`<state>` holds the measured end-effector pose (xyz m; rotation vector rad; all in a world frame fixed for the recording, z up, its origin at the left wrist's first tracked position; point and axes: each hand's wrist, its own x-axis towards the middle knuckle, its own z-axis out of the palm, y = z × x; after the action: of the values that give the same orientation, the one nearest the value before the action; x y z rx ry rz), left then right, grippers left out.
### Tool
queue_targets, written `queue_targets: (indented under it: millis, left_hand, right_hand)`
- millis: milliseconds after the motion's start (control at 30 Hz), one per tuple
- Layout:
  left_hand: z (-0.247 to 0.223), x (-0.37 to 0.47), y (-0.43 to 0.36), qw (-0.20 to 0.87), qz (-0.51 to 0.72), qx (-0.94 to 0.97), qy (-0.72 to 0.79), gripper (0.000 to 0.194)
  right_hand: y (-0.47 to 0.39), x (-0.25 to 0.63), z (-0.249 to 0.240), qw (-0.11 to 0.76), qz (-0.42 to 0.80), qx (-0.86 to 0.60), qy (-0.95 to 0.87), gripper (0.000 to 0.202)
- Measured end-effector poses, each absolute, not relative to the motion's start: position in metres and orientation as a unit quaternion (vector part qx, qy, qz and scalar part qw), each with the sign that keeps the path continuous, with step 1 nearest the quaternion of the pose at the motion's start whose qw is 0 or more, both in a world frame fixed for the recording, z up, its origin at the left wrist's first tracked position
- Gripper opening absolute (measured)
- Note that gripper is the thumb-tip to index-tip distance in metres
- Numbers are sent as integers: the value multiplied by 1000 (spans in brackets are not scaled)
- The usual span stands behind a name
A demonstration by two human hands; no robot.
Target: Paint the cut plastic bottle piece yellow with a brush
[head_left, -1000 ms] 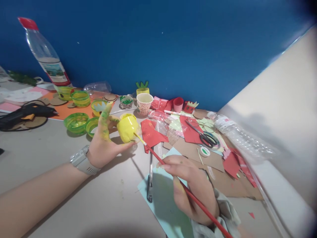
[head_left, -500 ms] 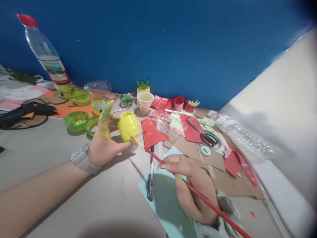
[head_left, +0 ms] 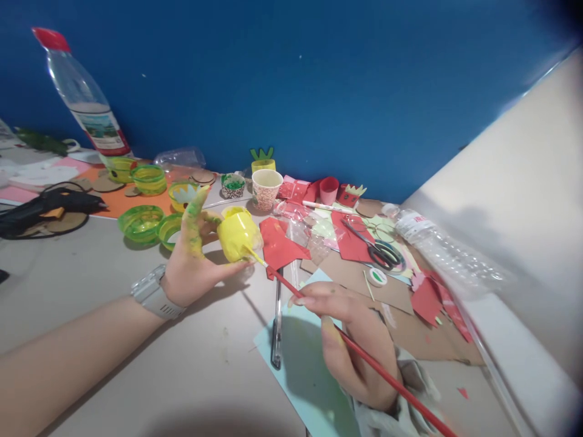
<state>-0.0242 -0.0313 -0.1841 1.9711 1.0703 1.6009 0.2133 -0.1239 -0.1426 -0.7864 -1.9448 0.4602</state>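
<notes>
My left hand (head_left: pixel 195 258), smeared with green and yellow paint, grips a small plastic cup (head_left: pixel 237 233) coated in glossy yellow paint, held just above the table. A bare, see-through patch shows at the cup's right end. Between the thumb and fingers of my right hand (head_left: pixel 353 346) is a thin red paintbrush (head_left: pixel 382 371). Its yellow bristles touch the lower right side of the cup. Under my right hand lies a light blue sheet of paper (head_left: pixel 303 364), with a pen (head_left: pixel 277 328) across its left edge.
Green-and-yellow painted plastic cups (head_left: pixel 141 223) stand left of my hand, near a black glue gun (head_left: pixel 50 209). Behind are a paper cup (head_left: pixel 266 187) and a tall bottle (head_left: pixel 86 97). Scissors (head_left: pixel 376 246), red paper (head_left: pixel 279 243), cardboard (head_left: pixel 396 297) and a clear bottle (head_left: pixel 449 246) lie to the right.
The brush tip has shifted slightly right and up along the yellow cup. My left hand and the cup have barely moved.
</notes>
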Motion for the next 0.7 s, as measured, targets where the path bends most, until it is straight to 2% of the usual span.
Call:
queue_targets:
  millis: [267, 467, 700]
  left_hand:
    - [-184, -23, -31, 172, 570, 701, 394, 86]
    - [-184, -24, -32, 185, 565, 713, 371, 77]
    - [-182, -23, -32, 188, 577, 706, 364, 84]
  right_hand:
    - [-124, 217, -150, 519, 199, -362, -748, 28]
    - [-126, 213, -148, 547, 339, -361, -675, 22]
    - [-120, 213, -151, 578, 405, -346, -618, 21]
